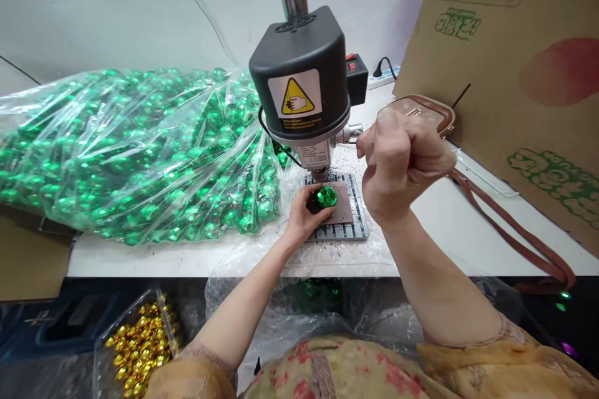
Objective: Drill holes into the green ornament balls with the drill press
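My left hand (pixel 302 217) holds a shiny green faceted ball (pixel 326 197) between thumb and fingers. The ball rests on a small flat board (pixel 345 207), which lies on the slotted metal base (pixel 360 227) of a bench drill press (pixel 299 90). Right above the ball is the drill's chuck (pixel 319 173); the bit itself cannot be made out. To the right of the machine my right hand (pixel 402 162) is raised and closed around the drill press lever (pixel 352 131), most of which the fingers hide.
A large clear plastic bag (pixel 140 156) full of green balls fills the table's left side. Below it stands a clear bin (pixel 98 355) of gold balls. At right are a brown bag (pixel 428 109) with a strap and a big cardboard box (pixel 505 75). Dark shavings dot the base.
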`<state>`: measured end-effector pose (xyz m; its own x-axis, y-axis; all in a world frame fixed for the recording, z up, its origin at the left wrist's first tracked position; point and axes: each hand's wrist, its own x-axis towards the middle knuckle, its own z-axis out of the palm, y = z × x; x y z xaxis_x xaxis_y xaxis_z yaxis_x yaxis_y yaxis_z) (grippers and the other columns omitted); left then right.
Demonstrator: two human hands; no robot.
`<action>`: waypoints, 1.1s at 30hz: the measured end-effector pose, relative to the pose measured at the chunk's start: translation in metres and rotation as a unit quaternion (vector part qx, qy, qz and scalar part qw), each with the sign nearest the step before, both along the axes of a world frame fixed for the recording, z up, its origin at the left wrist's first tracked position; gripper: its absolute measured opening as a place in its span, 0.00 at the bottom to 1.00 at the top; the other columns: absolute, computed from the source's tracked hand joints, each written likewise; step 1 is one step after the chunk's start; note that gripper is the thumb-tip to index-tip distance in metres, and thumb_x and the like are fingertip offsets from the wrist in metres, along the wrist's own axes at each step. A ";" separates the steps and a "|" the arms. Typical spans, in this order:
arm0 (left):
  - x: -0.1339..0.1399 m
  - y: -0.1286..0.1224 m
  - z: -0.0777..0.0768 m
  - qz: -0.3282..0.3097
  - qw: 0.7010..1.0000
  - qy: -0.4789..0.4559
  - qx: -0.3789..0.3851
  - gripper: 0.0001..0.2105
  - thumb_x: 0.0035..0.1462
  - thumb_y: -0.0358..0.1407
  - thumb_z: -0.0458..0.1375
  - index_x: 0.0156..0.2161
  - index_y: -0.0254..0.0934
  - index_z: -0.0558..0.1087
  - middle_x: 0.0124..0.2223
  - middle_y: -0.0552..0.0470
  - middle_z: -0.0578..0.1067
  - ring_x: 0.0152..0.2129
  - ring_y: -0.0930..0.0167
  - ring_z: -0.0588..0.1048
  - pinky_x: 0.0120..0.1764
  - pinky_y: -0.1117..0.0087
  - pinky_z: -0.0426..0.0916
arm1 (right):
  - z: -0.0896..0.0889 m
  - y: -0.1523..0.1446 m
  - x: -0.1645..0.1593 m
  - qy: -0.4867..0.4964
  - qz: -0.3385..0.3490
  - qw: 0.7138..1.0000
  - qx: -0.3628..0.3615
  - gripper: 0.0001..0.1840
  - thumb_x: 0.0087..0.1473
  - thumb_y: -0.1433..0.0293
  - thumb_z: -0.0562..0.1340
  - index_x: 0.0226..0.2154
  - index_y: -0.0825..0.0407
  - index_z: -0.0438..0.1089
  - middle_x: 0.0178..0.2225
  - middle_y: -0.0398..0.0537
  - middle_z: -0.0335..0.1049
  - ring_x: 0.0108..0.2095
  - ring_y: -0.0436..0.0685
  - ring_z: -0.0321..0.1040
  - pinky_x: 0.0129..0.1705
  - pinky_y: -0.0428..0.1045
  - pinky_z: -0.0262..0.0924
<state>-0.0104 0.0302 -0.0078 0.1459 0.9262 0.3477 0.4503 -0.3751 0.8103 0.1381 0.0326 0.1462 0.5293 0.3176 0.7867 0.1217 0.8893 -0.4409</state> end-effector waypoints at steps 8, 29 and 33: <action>0.001 -0.002 0.002 0.004 1.000 0.005 0.009 0.23 0.50 0.37 0.72 0.52 0.40 0.73 0.49 0.46 0.79 0.46 0.62 0.77 0.50 0.59 0.71 | -0.009 0.005 0.001 0.001 0.015 0.997 0.078 0.28 0.61 0.67 0.60 0.17 0.51 0.44 0.16 0.37 0.43 0.17 0.44 0.46 0.21 0.49 0.46; 0.003 -0.003 -0.003 0.016 0.998 -0.052 0.013 0.23 0.49 0.36 0.73 0.49 0.39 0.72 0.48 0.46 0.79 0.46 0.62 0.78 0.50 0.59 0.72 | -0.027 0.008 0.004 -0.023 0.005 0.991 0.133 0.25 0.58 0.77 0.58 0.18 0.52 0.43 0.17 0.35 0.44 0.18 0.41 0.45 0.20 0.46 0.52; 0.004 -0.004 -0.002 0.013 0.998 -0.055 0.016 0.23 0.50 0.38 0.72 0.50 0.39 0.72 0.49 0.46 0.79 0.46 0.62 0.78 0.51 0.59 0.72 | -0.034 0.008 0.005 -0.033 0.015 0.988 0.147 0.23 0.57 0.78 0.58 0.19 0.52 0.44 0.17 0.35 0.44 0.18 0.41 0.46 0.21 0.45 0.54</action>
